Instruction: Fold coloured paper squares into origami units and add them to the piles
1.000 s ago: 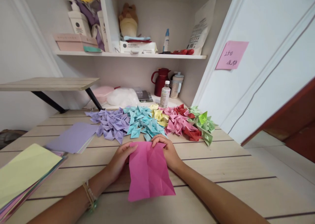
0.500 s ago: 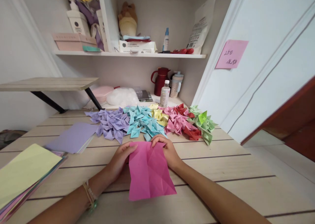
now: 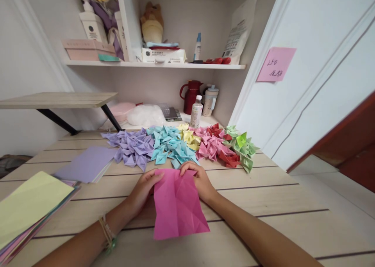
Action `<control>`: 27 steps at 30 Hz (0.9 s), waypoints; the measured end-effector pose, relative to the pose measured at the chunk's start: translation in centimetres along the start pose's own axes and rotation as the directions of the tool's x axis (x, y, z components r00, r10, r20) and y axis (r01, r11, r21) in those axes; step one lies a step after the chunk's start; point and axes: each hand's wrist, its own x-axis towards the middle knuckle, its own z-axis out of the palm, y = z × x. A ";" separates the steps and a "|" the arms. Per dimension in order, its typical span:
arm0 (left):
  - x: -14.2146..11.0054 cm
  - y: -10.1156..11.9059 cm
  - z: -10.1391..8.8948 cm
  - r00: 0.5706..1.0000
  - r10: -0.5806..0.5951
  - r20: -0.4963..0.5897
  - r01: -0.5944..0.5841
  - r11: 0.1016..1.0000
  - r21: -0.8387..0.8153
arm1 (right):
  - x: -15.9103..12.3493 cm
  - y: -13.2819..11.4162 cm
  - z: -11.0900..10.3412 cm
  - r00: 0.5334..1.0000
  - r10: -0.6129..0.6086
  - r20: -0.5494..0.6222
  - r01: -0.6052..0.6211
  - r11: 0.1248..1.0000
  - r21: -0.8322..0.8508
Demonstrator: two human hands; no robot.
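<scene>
A creased sheet of bright pink paper (image 3: 178,208) is held up by its far edge between both hands. My left hand (image 3: 146,190) pinches the far left corner, thumb on top and the other fingers hidden behind the sheet. My right hand (image 3: 200,181) grips the far edge near the right corner, fingers curled over it. Fold lines cross the sheet, and its near edge hangs toward me. Just beyond the hands lie folded paper pieces in heaps: purple (image 3: 134,147), blue (image 3: 171,144), yellow (image 3: 187,136), pink (image 3: 212,147), red (image 3: 230,159) and green (image 3: 244,146).
To the left are a stack of purple paper (image 3: 86,163) and a yellow-topped stack (image 3: 32,204) on the slatted table (image 3: 258,196). A raised wooden stand (image 3: 58,99) is at the back left. A bottle (image 3: 196,112) and a red jug (image 3: 191,97) stand behind the heaps.
The near edge of the pink paper has shifted very slightly. Both hands keep the same grip and place.
</scene>
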 end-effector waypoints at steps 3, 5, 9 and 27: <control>0.0 -0.1 -0.1 1.000 0.003 -0.005 -0.003 1.000 0.006 | 0.0 0.0 0.0 1.000 0.005 0.008 -0.005 1.000 -0.012; 0.1 -0.2 -0.1 1.000 -0.003 -0.002 0.003 1.000 0.019 | 0.1 0.1 0.0 1.000 0.008 0.012 -0.008 1.000 -0.014; 0.1 -0.2 -0.2 0.999 0.027 0.035 -0.030 0.996 0.087 | 0.0 0.1 0.0 1.000 0.014 0.024 -0.013 1.000 -0.017; -1.0 -0.5 0.5 0.932 0.111 0.345 -0.321 0.695 0.644 | -0.8 -0.8 0.5 0.961 0.000 0.276 0.079 0.958 -0.277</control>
